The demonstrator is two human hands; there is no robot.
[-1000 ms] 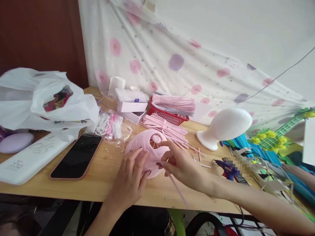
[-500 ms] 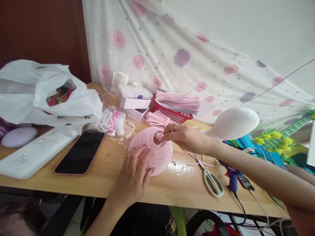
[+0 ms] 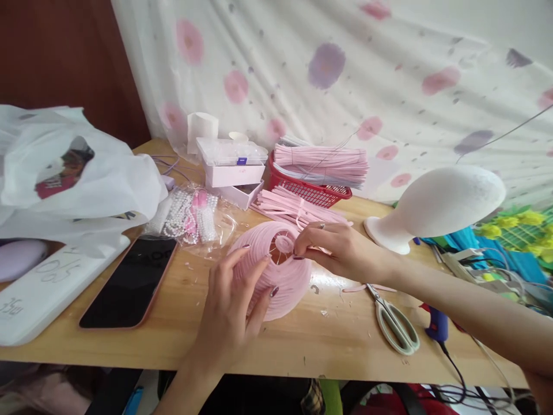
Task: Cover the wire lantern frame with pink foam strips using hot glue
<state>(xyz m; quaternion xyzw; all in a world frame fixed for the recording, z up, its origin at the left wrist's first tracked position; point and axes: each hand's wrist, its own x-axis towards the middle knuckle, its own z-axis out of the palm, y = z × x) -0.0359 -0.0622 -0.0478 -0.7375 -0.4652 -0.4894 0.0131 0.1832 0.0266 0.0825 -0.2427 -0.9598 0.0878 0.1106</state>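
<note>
A round pink ribbed paper lantern (image 3: 287, 276) lies on the wooden table (image 3: 337, 340). My left hand (image 3: 233, 305) cups its near left side, fingers spread and curled against the ribs. My right hand (image 3: 334, 249) reaches in from the right and pinches something small and pink at the lantern's top opening; I cannot make out what. Loose pink strips (image 3: 298, 208) lie just behind the lantern, and a red basket (image 3: 313, 193) holds bundled pink strips.
A phone (image 3: 129, 282) and a white board (image 3: 47, 285) lie at left under a white plastic bag (image 3: 78, 178). A bag of beads (image 3: 190, 216), a white box (image 3: 233, 170), a foam head form (image 3: 436, 204), scissors (image 3: 395, 325) and a blue glue gun (image 3: 436, 325) surround the work.
My right hand let go of a long pink strip, lifted to the lantern's top and now pinches there. My left hand stayed on the lantern. The camera moved closer.
</note>
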